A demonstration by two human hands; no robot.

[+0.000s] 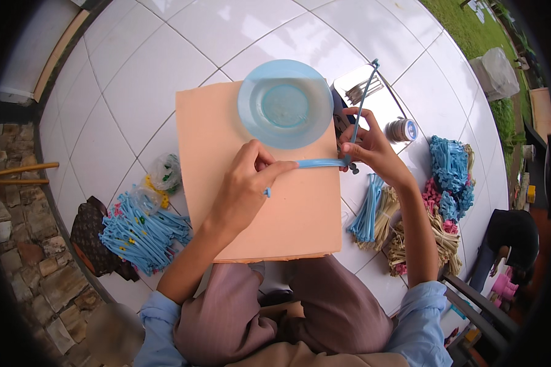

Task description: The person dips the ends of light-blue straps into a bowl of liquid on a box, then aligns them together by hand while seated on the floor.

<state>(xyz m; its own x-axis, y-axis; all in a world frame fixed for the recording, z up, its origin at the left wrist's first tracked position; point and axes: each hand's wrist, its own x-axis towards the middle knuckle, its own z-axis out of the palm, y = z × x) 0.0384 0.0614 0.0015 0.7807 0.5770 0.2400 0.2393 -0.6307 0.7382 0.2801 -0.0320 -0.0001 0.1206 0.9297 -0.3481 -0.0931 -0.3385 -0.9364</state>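
My left hand (pixel 242 180) is closed around a light blue, flexible strip (pixel 319 163), and a short blue end pokes out below the fingers. The strip runs level across to my right hand (pixel 373 150), where thumb and finger pinch it. From there a thin blue length (pixel 362 98) rises to a small knob at its tip. Both hands are above a peach-coloured board (pixel 208 134) across my lap. A clear bluish glass plate (pixel 248 113) rests on the board's far part, just beyond my hands.
Left on the white tiles lies a heap of blue strips (pixel 141 235) beside a brown patterned bag (pixel 92 238). To the right are blue and beige bundles (pixel 366 211), more bundles (pixel 452 165), a round tin (pixel 403 129) and a tray with metal pieces (pixel 364 92).
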